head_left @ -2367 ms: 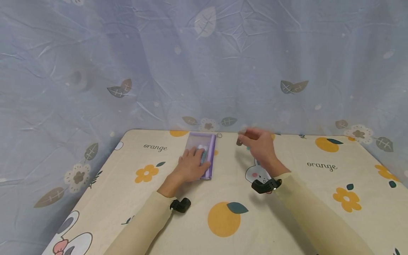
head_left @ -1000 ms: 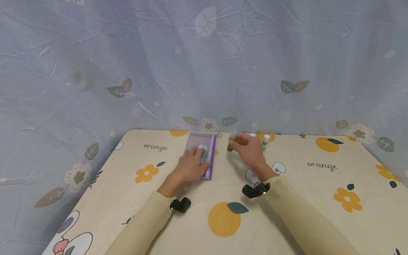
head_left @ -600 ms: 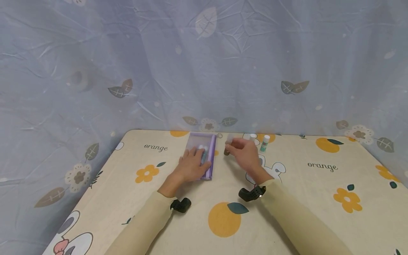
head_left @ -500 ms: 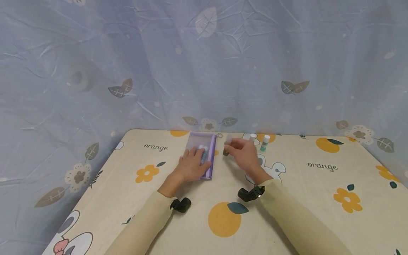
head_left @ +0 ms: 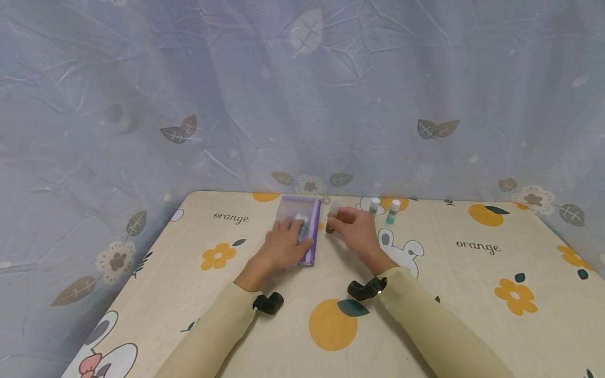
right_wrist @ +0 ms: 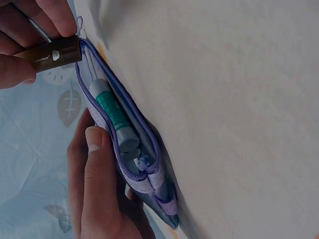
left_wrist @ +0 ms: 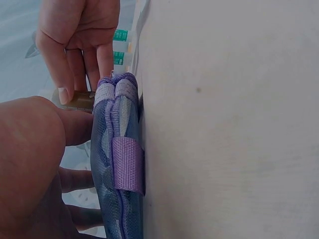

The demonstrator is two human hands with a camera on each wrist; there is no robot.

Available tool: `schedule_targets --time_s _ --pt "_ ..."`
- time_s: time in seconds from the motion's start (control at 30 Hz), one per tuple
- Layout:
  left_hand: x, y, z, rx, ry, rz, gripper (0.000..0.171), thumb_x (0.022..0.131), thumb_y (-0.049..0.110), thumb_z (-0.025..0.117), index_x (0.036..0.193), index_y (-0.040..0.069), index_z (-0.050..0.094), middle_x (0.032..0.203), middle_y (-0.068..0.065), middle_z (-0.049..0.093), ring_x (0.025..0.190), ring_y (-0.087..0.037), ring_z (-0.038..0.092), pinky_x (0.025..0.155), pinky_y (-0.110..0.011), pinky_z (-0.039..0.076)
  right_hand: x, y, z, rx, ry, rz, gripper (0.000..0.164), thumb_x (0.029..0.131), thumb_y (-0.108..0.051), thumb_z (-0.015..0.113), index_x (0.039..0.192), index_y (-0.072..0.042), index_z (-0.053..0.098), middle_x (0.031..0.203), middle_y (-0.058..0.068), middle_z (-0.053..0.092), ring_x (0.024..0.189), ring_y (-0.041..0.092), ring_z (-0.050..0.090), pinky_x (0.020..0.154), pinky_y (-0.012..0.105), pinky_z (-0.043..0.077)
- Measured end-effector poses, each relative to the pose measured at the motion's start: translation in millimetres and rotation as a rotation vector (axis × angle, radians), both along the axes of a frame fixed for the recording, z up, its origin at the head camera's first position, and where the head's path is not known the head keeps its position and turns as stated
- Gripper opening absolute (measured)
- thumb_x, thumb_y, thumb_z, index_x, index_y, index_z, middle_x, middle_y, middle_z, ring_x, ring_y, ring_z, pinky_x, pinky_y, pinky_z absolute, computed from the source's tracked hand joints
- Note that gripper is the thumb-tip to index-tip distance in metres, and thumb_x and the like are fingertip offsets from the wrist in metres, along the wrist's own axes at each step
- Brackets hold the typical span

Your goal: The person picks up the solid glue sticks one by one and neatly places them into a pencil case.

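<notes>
My left hand (head_left: 282, 245) rests on a purple-trimmed mesh zipper pouch (head_left: 294, 203), its fingers spread and straight. In the right wrist view the thumb lies near the pouch's gaping mouth. Inside lies a glue stick (right_wrist: 113, 112) with a green label; the mesh and hand partly hide what else is in there. Just right of the pouch, my right hand (head_left: 356, 228) pinches a dark brown tube (right_wrist: 52, 56) with a small white mark between thumb and fingers. One end of this tube is beside the pouch's rim in the right wrist view; touching or apart, I cannot tell.
Two green-labelled glue sticks with white caps, a nearer-right one (head_left: 392, 212) and one behind the right hand (head_left: 373, 207), stand toward the table's back edge. A patterned cloth (head_left: 425, 325) covers the table. A pale blue curtain (head_left: 302, 105) hangs behind.
My right hand has moved left toward the pouch with the brown tube, bringing the two standing glue sticks into view. The left hand and pouch stay in place.
</notes>
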State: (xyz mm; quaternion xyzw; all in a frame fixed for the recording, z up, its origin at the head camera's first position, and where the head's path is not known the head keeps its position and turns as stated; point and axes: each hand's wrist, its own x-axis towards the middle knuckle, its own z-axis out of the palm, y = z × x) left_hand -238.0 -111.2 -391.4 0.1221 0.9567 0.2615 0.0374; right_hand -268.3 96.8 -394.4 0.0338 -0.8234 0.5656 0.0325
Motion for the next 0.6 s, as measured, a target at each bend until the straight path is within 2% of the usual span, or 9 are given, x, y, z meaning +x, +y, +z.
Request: schedule_targets --time_s 0.23,0.6 --pt "-0.6 0.3 -0.6 0.006 0.005 0.002 0.068 0.108 0.041 0.055 0.163 0.004 0.038 0.173 -0.028 0.027 0.161 -0.054 0.019 0.126 -0.073 0.022 -2.3 -4.6 -3.9 -0.019 0.005 0.001 0.033 0.099 -0.017 0.074 0.132 -0.007 0.073 0.125 0.016 0.078 0.114 0.028 0.076 0.099 0.038 0.061" --pt "-0.8 0.4 -1.2 0.0 0.007 0.005 0.069 0.108 0.042 0.054 0.163 0.005 0.037 0.173 -0.027 0.027 0.162 -0.052 0.019 0.127 -0.071 0.021 -2.3 -6.0 -6.2 -0.008 -0.006 -0.002 0.033 0.099 -0.016 0.075 0.131 -0.006 0.073 0.123 0.016 0.079 0.113 0.027 0.076 0.1 0.038 0.06"
